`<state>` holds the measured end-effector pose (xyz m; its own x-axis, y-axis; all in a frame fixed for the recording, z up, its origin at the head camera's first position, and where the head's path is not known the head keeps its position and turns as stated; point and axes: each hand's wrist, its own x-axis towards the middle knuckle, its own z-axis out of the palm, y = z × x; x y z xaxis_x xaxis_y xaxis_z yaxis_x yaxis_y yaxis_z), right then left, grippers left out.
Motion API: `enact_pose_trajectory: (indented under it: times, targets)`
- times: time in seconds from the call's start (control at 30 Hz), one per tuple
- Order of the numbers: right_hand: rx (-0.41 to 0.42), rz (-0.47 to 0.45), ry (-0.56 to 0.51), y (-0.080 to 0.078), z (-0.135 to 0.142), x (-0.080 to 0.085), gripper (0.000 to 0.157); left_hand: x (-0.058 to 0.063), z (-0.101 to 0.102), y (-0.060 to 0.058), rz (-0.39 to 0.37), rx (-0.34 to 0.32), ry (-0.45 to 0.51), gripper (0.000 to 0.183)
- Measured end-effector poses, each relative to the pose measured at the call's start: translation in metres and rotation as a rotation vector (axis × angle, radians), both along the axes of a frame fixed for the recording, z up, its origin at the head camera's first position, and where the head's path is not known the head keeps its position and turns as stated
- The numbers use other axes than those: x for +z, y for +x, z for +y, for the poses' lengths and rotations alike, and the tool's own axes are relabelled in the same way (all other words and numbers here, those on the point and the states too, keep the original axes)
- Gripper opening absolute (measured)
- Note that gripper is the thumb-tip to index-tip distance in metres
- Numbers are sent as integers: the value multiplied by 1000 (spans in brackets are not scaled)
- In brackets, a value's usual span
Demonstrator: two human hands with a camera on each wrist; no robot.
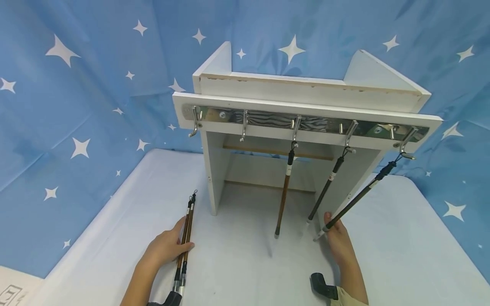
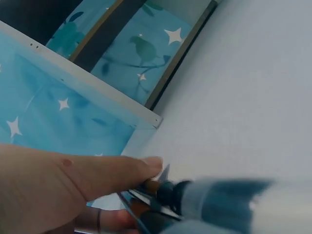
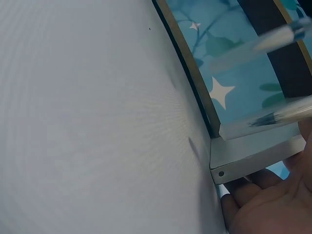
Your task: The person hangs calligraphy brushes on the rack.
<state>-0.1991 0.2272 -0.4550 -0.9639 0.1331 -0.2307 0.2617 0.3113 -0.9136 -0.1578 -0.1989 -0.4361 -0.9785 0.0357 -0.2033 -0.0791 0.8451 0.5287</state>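
Observation:
My left hand [image 1: 165, 246] grips two writing brushes [image 1: 191, 212] with brown handles, black ends with cord loops, and clear caps toward me. In the left wrist view the near ends of these brushes [image 2: 224, 197] are blurred, with the thumb across them. On the right, my right hand [image 1: 340, 246] holds the lower front edge of the side panel of a white shelf [image 1: 268, 90]; its fingers reach behind the panel in the right wrist view. Three more brushes hang by loops from the shelf's hooks: a brown one [image 1: 284, 195] and two darker ones [image 1: 324, 193] [image 1: 361, 193].
A metal hook rail [image 1: 268, 119] runs along the shelf's front, its two left hooks bare. White cloth [image 1: 249, 272] covers the table. A blue star-patterned curtain [image 1: 95, 106] stands behind. Printed board [image 1: 17, 287] shows at the lower left. Black wrist mounts [image 1: 323, 287] sit by both wrists.

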Motion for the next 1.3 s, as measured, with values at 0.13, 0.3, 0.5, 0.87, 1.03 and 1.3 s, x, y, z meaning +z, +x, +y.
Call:
enact_pose_trajectory:
  times: [0.13,0.3,0.5,0.87,1.03,1.3]
  targets:
    - [-2,6,-18,1,-1,-1,80,0,1,0,-26,21,74,83]
    - [-2,17,-12,1,0,-2,79,1,1,0,-29,26,136,83]
    - [1,37,-11,0,0,0,77,4,-1,0,-21,41,164,86]
    - [-6,55,-16,0,-2,-2,74,32,-7,-7,89,-27,131,87]
    - [-20,47,-6,0,-2,-1,76,66,-13,-13,131,-88,102,92]
    - [-7,60,-11,1,-2,-2,75,99,-11,-12,291,-61,76,95]
